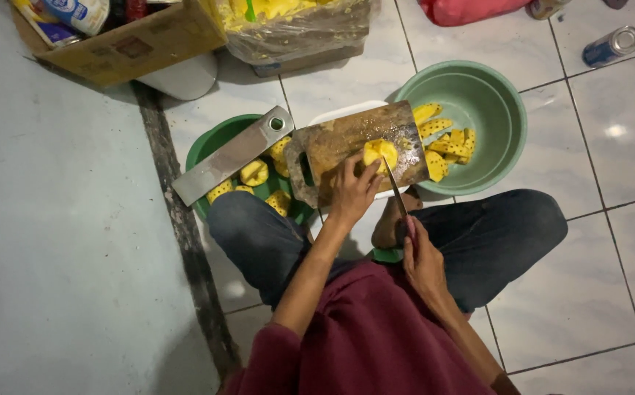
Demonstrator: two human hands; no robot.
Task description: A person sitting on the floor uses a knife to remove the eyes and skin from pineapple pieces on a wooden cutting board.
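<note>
A yellow pineapple piece [381, 152] lies on a worn wooden cutting board [339, 143]. My left hand [352, 192] presses on the near side of that piece and holds it still. My right hand [421, 256] grips the handle of a knife [396, 189], whose blade slants up to the fruit's right edge. Right of the board, a light green basin [494, 95] holds several cut yellow slices [445, 143]. A darker green basin [218, 140] to the left holds peeled pineapple chunks [254, 173].
A flat metal cleaver [231, 155] lies across the dark green basin. A cardboard box [123, 44] and a plastic bag of yellow scraps [295, 29] stand at the back. A can [611, 45] lies on the tiled floor at the far right. My crossed legs sit below the board.
</note>
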